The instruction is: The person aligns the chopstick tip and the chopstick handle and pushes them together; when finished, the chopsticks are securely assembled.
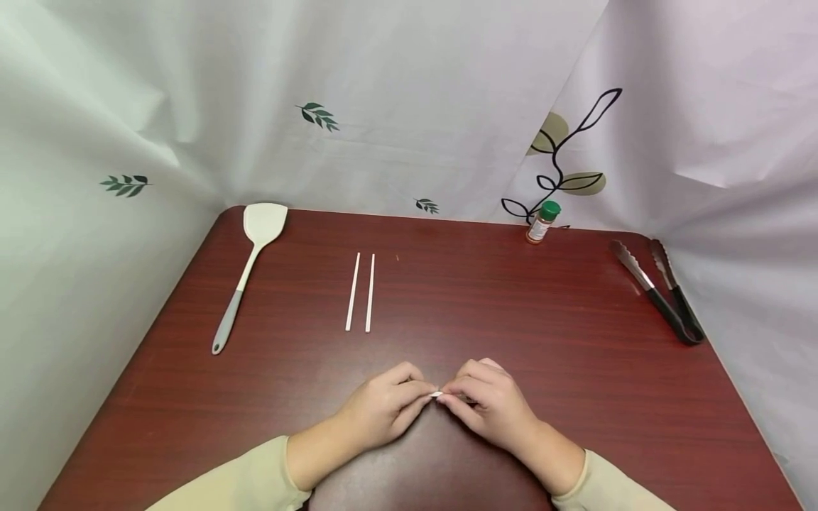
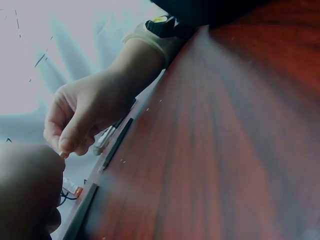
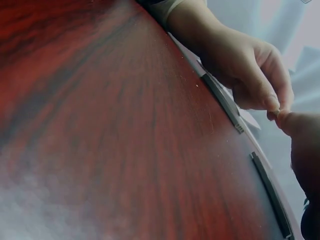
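Note:
Both hands meet low in the middle of the head view, just above the table. My left hand (image 1: 390, 401) pinches one end of a small white piece (image 1: 437, 394) between thumb and fingers. The other end is pinched by my right hand (image 1: 488, 401). Fingertips cover most of the piece, so its kind cannot be told. In the left wrist view, the right hand (image 2: 92, 107) faces the blurred left hand (image 2: 30, 185). The right wrist view shows the left hand (image 3: 245, 70) with thumb and finger pressed together, close to the right hand (image 3: 307, 145).
Two white chopsticks (image 1: 353, 292) lie side by side beyond the hands. A white turner with a grey handle (image 1: 231, 312) lies at the left. A green-capped spice bottle (image 1: 542, 223) stands at the back edge. Black-handled metal tongs (image 1: 667, 301) lie right. Curtains surround the red-brown table (image 1: 479, 284).

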Motion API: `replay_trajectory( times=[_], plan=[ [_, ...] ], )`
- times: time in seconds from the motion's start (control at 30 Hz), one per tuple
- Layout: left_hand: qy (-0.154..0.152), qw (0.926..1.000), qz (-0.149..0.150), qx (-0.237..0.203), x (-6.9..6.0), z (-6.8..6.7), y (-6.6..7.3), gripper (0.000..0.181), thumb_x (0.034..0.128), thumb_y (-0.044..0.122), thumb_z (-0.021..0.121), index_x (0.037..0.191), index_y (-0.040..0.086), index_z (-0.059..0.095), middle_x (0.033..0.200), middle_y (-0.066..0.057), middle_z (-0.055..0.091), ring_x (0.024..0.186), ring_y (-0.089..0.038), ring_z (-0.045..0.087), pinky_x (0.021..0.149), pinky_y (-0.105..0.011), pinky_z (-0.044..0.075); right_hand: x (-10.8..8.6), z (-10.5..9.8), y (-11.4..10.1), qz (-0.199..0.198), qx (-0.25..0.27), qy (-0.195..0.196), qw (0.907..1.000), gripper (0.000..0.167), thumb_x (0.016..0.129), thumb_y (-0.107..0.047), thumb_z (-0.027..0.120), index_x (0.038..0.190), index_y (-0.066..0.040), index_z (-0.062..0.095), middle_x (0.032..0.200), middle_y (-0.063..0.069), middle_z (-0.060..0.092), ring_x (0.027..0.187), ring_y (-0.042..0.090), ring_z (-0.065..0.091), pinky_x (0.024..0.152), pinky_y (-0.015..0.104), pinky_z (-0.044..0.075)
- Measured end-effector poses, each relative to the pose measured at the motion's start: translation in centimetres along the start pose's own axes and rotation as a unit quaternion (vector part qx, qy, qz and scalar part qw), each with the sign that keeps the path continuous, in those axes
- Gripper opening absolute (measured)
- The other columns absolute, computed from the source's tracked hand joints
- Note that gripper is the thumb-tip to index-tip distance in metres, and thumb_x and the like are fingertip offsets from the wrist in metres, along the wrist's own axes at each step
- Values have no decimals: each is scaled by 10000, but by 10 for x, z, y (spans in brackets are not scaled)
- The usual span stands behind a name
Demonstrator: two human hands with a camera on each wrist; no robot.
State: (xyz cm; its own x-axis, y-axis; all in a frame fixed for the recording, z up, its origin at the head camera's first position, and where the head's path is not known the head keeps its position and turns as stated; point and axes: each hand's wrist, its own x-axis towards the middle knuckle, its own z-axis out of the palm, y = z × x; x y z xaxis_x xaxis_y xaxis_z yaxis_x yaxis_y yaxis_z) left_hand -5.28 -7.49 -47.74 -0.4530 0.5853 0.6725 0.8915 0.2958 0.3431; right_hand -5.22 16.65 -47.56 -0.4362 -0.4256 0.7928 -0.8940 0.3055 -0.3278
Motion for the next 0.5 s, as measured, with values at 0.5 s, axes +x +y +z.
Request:
replay_trajectory(
  times=[0.5],
  plan=[
    [253,9965,-730,-328,-2,-2,-3,252,945,-44,662,1166,75,677,1099,-5,659,977,-125,659,884,-253,551,-10,-14,6,2912,2134,781,9293,285,829,235,748,1076,98,714,986,117,713,783,110,658,666,199,541]
  ],
)
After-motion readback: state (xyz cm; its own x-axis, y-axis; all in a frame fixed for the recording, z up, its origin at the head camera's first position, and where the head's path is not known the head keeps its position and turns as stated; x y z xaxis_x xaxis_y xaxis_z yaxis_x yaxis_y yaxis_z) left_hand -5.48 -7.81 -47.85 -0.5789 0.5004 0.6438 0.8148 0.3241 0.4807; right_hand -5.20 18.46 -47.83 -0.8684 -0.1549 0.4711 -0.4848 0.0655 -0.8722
